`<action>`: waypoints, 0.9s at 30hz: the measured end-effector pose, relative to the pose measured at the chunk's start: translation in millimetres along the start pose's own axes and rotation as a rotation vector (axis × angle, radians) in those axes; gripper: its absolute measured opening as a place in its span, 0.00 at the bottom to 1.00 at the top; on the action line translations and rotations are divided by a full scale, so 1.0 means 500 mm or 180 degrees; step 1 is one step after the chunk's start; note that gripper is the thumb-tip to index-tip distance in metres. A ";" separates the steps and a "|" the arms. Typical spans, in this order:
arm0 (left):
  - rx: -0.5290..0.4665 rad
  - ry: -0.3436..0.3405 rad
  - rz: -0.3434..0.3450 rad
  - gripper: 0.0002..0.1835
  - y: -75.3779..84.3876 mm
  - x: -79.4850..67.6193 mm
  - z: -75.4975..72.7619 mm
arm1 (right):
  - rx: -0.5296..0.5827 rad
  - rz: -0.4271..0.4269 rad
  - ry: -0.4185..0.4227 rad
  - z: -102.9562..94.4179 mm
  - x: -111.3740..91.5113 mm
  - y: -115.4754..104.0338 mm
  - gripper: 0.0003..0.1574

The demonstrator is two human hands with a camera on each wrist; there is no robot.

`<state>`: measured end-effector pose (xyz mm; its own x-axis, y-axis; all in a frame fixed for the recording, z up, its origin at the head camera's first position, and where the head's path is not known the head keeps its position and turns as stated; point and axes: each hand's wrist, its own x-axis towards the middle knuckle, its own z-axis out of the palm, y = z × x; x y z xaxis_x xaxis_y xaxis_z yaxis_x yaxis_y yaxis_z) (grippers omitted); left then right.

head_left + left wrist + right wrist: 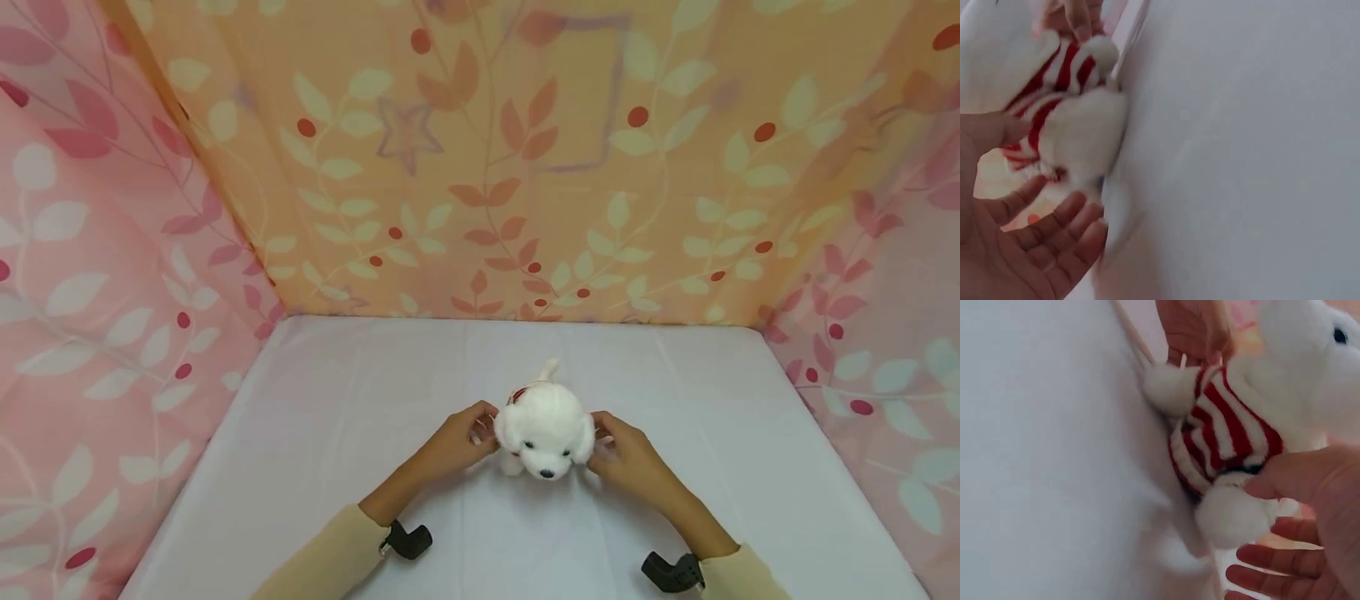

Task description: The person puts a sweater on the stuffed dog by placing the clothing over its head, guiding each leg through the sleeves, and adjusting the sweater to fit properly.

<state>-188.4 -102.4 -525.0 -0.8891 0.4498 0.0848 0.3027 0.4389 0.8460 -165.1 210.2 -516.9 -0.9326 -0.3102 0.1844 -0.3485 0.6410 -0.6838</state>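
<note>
A white plush dog point(551, 421) stands on the white table, its head toward me and its tail up at the back. In the right wrist view its red-and-white striped shirt point(1235, 422) shows, with white paws beyond the cloth. My left hand point(459, 440) is at the dog's side on the left; in the left wrist view the thumb point(1007, 128) reaches the shirt while the other fingers spread loosely below. On the opposite side is my right hand point(628, 460), its thumb point(1279, 478) at the shirt's edge near a leg, the fingers relaxed and apart.
The white-covered table point(360, 367) runs back to an orange leaf-patterned curtain point(480, 167). Pink patterned cloth point(97, 317) hangs at the left, and similar cloth point(885, 333) at the right. A black device point(408, 542) is on the left wrist, another point(671, 573) on the right.
</note>
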 end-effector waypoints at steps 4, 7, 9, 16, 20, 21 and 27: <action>0.0431 0.0043 -0.0030 0.22 0.003 -0.015 0.028 | -0.0200 0.0020 -0.0137 0.018 -0.004 -0.014 0.34; 0.0817 0.0245 -0.0075 0.24 0.005 -0.013 0.051 | -0.0226 0.0120 -0.0024 0.037 -0.002 -0.028 0.34; 0.0944 0.0365 -0.0085 0.24 0.010 -0.012 0.062 | -0.0280 0.0081 0.0141 0.051 0.001 -0.034 0.31; 0.0749 0.0425 -0.0022 0.23 0.020 -0.008 0.071 | -0.0652 -0.0013 0.0440 0.079 0.019 -0.048 0.17; 0.0751 0.0353 -0.0040 0.20 0.026 -0.007 0.064 | -0.0638 -0.0050 0.0430 0.078 0.031 -0.055 0.23; 0.0830 0.0348 -0.0033 0.20 0.027 -0.007 0.061 | -0.0655 -0.0061 0.0457 0.078 0.035 -0.056 0.24; 0.1390 0.0480 0.0078 0.21 0.033 -0.004 0.046 | -0.0882 -0.0106 0.0549 0.084 0.057 -0.058 0.21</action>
<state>-173.8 -78.2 -523.0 -0.9100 0.3603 0.2050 0.4119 0.7307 0.5445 -177.8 153.4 -521.5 -0.9142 -0.2260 0.3365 -0.3693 0.8065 -0.4617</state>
